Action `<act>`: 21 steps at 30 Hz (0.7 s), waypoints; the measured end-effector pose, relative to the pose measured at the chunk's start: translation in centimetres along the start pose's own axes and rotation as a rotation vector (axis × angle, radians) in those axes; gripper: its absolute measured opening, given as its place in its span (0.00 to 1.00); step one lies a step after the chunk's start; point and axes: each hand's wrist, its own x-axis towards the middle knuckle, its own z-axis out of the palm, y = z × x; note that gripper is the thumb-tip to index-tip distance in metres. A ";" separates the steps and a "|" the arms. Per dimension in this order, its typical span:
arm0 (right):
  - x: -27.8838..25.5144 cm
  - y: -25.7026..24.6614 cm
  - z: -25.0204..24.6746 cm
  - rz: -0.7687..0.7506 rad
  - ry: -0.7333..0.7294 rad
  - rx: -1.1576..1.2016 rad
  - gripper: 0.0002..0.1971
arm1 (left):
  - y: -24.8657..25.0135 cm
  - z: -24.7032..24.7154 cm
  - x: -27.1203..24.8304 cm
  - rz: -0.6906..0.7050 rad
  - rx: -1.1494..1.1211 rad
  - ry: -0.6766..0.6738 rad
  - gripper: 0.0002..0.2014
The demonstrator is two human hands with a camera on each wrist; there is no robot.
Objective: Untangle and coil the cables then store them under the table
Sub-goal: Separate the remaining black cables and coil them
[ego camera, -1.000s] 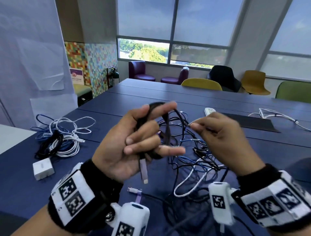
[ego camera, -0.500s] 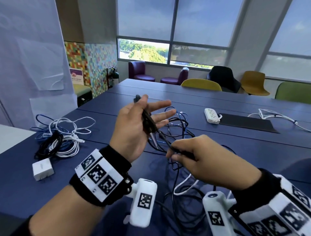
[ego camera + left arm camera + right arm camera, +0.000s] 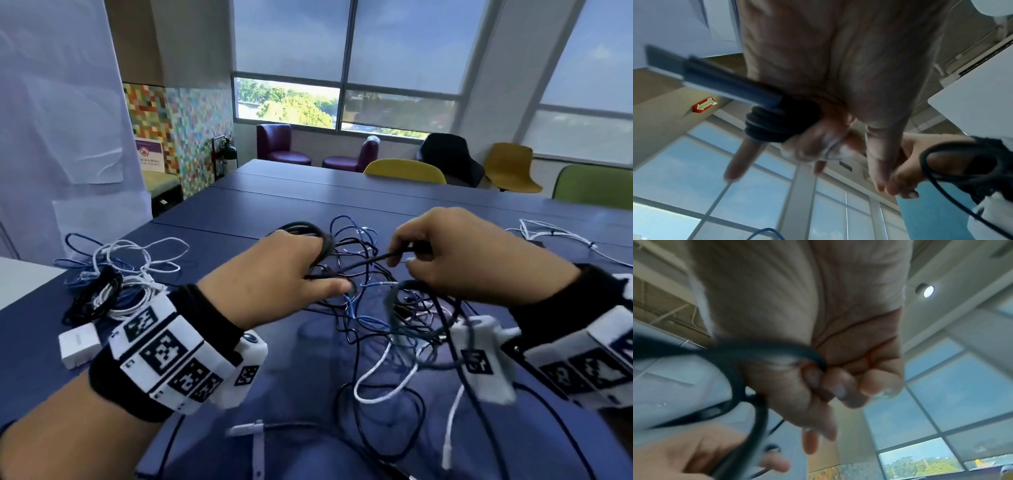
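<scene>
Black cable (image 3: 356,263), round and rubbery, loops in coils round my left hand (image 3: 274,274) fingers; my right hand (image 3: 455,253) pinches its taut strand above the tangled pile (image 3: 383,318) on the blue bench (image 3: 260,212).

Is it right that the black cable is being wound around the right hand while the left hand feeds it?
Not quite: the sides are swapped. The black cable is wound around the left hand, and the right hand feeds it. The head view shows this, and the left wrist view shows the loops around the fingers.
</scene>
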 end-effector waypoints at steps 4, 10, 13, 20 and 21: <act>0.7 1.3 -0.6 0.000 0.070 0.001 0.11 | -1.4 -0.9 -0.1 -0.135 -0.335 -0.095 0.15; 1.2 2.5 0.4 0.046 0.180 0.085 0.12 | -0.6 -1.6 -1.6 -0.242 -1.298 -0.241 0.14; 1.3 2.4 1.3 0.055 0.049 0.317 0.15 | -0.6 -1.4 -1.6 -0.236 -1.670 -0.214 0.16; 0.9 0.9 3.7 0.137 -0.371 1.332 0.16 | -0.6 -0.4 -0.7 -0.009 -2.306 -0.050 0.20; 0.8 0.7 3.9 0.165 -0.379 1.443 0.21 | -0.3 -0.6 -0.6 -0.038 -2.319 0.032 0.21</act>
